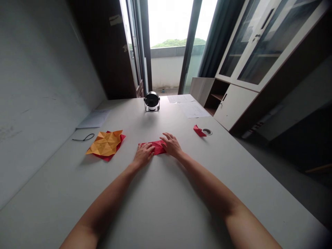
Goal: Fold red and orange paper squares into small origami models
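Note:
A red sheet of origami paper point(158, 148), folded into a flat strip, lies on the white table point(155, 200) before me. My left hand point(144, 154) rests on its left end, fingers stretched out and pressing it flat. Over the right end is my right hand point(171, 144), with its fingers spread and the thumb side by the paper. Parts of the strip are hidden beneath both hands. To the left lies a creased orange paper sheet point(105, 143) on top of red paper point(110, 157).
A small folded red paper piece point(199, 131) touches a white tape roll point(207, 131) on the right. A round black fan-like device point(151, 100) stands at the back. White papers point(193, 109) lie back right, others point(93, 118) back left, near a black cable tie point(84, 139).

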{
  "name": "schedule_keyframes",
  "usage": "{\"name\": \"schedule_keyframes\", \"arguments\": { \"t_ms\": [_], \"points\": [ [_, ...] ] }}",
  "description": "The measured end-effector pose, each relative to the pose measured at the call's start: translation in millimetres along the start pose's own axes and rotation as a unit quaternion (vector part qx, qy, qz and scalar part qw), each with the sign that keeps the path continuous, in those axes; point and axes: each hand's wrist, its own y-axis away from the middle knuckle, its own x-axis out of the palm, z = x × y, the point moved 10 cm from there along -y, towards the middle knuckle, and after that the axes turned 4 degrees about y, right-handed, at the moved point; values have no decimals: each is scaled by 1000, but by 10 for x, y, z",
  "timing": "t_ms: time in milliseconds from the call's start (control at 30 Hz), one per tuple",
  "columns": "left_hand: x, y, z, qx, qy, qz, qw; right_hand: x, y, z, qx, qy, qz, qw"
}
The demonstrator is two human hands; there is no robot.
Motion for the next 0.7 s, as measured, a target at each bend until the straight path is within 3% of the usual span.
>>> {"name": "schedule_keyframes", "arguments": {
  "t_ms": [67, 133, 233, 433, 567, 700],
  "points": [
    [68, 1, 74, -3, -3, 10, 1000, 117, 29, 159, -64, -2, 41, 997],
    [73, -2, 194, -22, -6, 3, 1000, 255, 73, 212, -86, -10, 86, 992],
    [11, 7, 424, -80, -13, -30, 996, 388, 110, 116, -57, -13, 125, 990],
    [-67, 55, 751, -166, -2, -81, 983, 353, 87, -70, -16, 12, 109, 994],
    [-168, 48, 679, -140, -3, -115, 984, 352, 83, -79, -11, 27, 117, 993],
    [-317, 27, 409, -74, -11, -137, 988, 354, 88, -69, -8, 36, 125, 992]
  ]
}}
